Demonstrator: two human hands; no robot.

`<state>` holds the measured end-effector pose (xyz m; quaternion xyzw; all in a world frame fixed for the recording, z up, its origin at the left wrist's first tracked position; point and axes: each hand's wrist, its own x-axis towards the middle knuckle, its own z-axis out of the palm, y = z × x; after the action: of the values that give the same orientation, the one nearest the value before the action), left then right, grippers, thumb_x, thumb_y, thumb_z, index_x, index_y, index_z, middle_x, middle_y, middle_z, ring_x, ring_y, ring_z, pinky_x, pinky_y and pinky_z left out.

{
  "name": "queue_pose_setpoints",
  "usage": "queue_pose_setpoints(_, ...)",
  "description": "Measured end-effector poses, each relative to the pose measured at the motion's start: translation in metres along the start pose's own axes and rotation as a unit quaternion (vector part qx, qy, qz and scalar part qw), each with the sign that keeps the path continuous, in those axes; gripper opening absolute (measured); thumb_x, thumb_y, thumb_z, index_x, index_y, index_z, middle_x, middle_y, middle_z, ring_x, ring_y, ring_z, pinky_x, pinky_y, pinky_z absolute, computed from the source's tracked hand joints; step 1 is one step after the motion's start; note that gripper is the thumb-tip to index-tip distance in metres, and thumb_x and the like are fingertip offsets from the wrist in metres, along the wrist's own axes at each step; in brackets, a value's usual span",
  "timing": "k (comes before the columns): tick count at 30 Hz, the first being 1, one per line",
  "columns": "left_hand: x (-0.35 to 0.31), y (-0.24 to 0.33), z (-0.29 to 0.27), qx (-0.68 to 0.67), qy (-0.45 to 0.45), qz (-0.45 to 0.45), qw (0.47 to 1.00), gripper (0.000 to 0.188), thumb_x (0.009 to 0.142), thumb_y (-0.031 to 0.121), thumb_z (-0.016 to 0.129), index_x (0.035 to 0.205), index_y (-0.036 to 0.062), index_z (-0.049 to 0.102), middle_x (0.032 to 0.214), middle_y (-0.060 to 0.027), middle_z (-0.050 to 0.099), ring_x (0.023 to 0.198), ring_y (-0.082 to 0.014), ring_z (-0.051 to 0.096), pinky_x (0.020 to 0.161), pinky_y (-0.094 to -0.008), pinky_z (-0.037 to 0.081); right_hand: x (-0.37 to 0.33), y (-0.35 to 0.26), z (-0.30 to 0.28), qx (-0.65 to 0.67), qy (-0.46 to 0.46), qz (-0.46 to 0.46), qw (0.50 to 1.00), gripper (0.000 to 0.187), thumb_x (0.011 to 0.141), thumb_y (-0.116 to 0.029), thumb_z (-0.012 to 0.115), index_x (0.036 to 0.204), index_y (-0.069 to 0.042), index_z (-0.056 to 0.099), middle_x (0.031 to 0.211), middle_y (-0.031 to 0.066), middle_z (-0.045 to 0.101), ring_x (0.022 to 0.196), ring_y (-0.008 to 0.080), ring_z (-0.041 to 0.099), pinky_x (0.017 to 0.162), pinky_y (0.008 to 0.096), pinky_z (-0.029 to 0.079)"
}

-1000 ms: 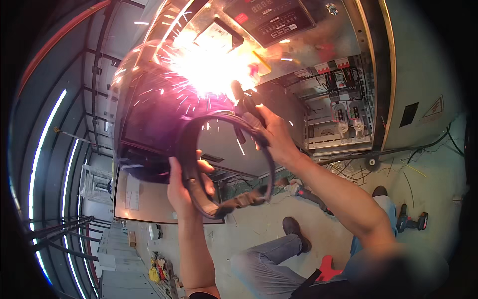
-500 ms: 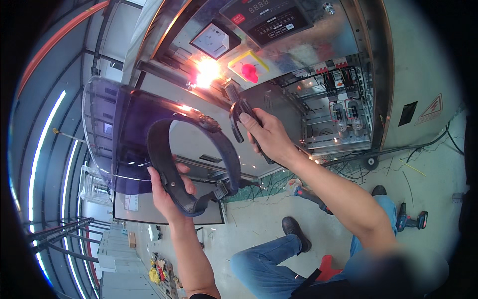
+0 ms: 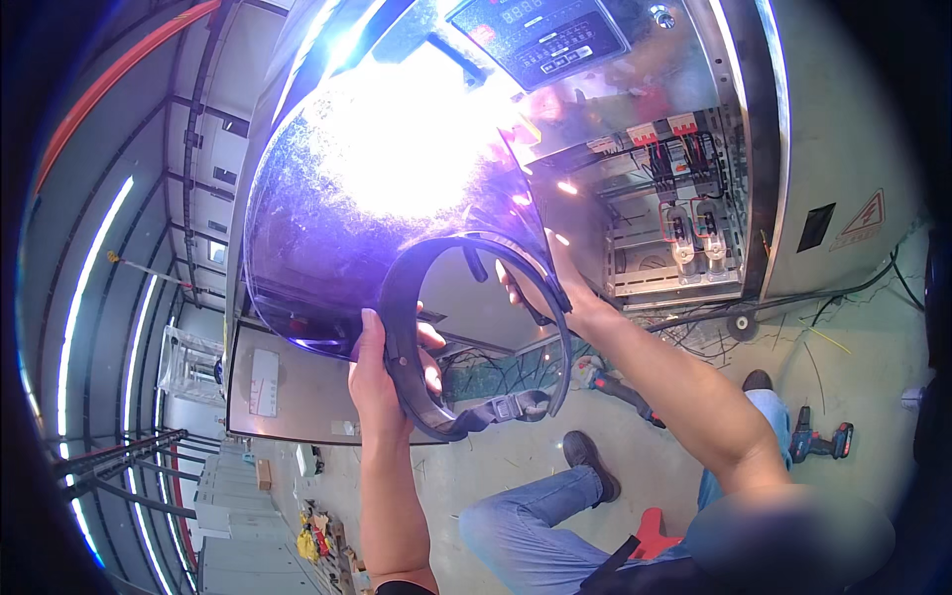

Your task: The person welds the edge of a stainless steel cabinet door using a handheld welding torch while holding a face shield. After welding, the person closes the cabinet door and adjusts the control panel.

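Grey metal cabinet (image 3: pixel 841 139) fills upper centre and right of frame; lower compartment open, wired components inside. Leg in blue jeans (image 3: pixel 540 518), bent, lower centre. Purple-tinted face shield (image 3: pixel 317 260), upper left of centre, tilted, in front of cabinet. White glare (image 3: pixel 397 139) at upper centre washes out much of the shield; surface behind unreadable. Black headband (image 3: pixel 401 342) loops from shield's lower edge, centre of frame. Left hand (image 3: pixel 378 385), left of centre: thumb and fingers clamped on the headband's left side. Right hand (image 3: pixel 528 290), centre, partly behind headband: fingers curled round a dark-handled tool (image 3: pixel 478 262), far end hidden by shield. Cordless drill (image 3: pixel 821 439) on floor, lower right. Grey buckle (image 3: pixel 508 408) on headband strap, below centre.
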<state>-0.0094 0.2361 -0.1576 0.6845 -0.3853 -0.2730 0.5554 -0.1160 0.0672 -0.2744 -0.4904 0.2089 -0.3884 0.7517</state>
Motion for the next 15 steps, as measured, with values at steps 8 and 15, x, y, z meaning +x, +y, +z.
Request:
queue_pose_setpoints(8, -0.005, -0.002, 0.003, -0.022, 0.008, 0.006, 1.000, 0.058, 0.113, 0.047, 0.033, 0.123, -0.0019, 0.062, 0.082, -0.0143, 0.069, 0.048, -0.0160, 0.058, 0.046, -0.0279, 0.048, 0.005, 0.013, -0.003, 0.012, 0.005, -0.070, 0.997, 0.021, 0.105, -0.023, 0.060, 0.113, -0.004, 0.062, 0.071, 0.0024, 0.061, 0.054, 0.0094, 0.059, 0.047, 0.0252, 0.048)
queue_pose_setpoints(15, -0.029, -0.033, -0.058, -0.206, -0.014, 0.044, 0.978, 0.068, 0.110, 0.058, 0.032, 0.138, -0.0008, 0.053, 0.094, -0.0143, 0.069, 0.052, -0.0181, 0.057, 0.045, -0.0303, 0.047, -0.021, 0.006, -0.008, -0.018, -0.021, -0.154, 0.988, 0.047, 0.103, -0.047, 0.064, 0.118, -0.003, 0.063, 0.074, 0.0029, 0.062, 0.058, 0.0092, 0.060, 0.053, 0.0276, 0.048)
